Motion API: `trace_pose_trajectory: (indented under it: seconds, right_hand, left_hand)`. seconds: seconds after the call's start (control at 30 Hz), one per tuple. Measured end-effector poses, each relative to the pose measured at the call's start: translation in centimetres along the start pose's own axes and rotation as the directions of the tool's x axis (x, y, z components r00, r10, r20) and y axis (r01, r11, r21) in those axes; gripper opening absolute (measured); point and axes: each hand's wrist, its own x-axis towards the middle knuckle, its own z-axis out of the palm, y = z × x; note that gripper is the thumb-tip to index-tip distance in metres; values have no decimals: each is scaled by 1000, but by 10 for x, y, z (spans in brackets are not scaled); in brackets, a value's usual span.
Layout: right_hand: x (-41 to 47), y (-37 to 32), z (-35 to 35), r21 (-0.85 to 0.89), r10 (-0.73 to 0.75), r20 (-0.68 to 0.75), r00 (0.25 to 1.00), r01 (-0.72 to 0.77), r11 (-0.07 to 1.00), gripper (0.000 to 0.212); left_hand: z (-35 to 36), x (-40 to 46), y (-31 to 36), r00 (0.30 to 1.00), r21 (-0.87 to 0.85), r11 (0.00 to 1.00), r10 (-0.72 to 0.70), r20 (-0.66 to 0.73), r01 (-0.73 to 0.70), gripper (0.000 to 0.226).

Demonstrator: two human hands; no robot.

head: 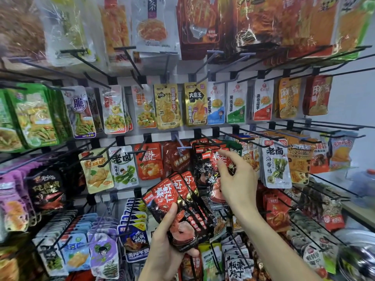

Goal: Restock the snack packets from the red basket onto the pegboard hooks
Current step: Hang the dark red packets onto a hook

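Note:
My left hand (166,246) grips a fanned stack of black-and-red shrimp snack packets (176,207) low in the middle of the view. My right hand (235,179) is raised to the matching packets hanging on a pegboard hook (207,165); its thumb and fingers touch the front packet there. Whether it pinches that packet cannot be made out. The black hook (205,138) carrying them sticks out toward me. The red basket is out of sight.
The pegboard wall is packed with rows of hanging snack packets. Many black hooks (129,59) jut out toward me at several heights. A bare light-coloured hook (180,145) stands just left of the shrimp packets. A shiny metal bowl (357,254) sits at the lower right.

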Motion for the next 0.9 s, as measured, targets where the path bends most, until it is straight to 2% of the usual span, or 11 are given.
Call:
trace_pose_trajectory:
  seconds: [0.2, 0.27, 0.37, 0.47, 0.5, 0.57, 0.63, 0.7, 0.73, 0.9]
  right_hand:
    - [26, 12, 32, -144, 3, 35, 999, 2, 990, 27]
    - [34, 17, 40, -135, 31, 84, 996, -20, 991, 26]
    - [22, 17, 28, -122, 71, 131, 989, -54, 991, 40]
    - [-14, 9, 1, 35, 73, 102, 992, -77, 996, 43]
    - [-26, 6, -6, 134, 86, 149, 985, -106, 985, 41]
    - [-42, 0, -11, 292, 127, 354, 926, -238, 926, 35]
    - [-47, -2, -10, 350, 172, 494, 852, -376, 858, 27]
    - [-47, 1, -10, 381, 169, 451, 877, -360, 852, 18]
    - [-46, 3, -10, 393, 170, 392, 904, -332, 858, 16]
    - [-39, 2, -13, 462, 191, 132, 973, -231, 856, 28]
  left_hand:
    - [-4, -4, 1, 998, 13, 1000, 19, 66, -20, 46]
    - [-3, -3, 1, 997, 7, 1000, -4, 72, 3, 52]
    - [-8, -3, 0, 993, -10, 999, -49, 103, 50, 75]
    - [-13, -4, -2, 986, 11, 996, -84, 142, 83, 99]
    - [-12, -3, -2, 984, 26, 996, -90, 155, 87, 102]
    - [-10, 1, -4, 981, 59, 993, -109, 160, 101, 97]
    - [-5, 2, -6, 980, 91, 989, -126, 155, 113, 81]
    - [0, 3, -8, 977, 78, 989, -138, 165, 126, 57]
    - [2, 2, -9, 976, 66, 989, -141, 167, 132, 52]
    - [5, 5, -10, 982, 29, 991, -137, 133, 134, 56]
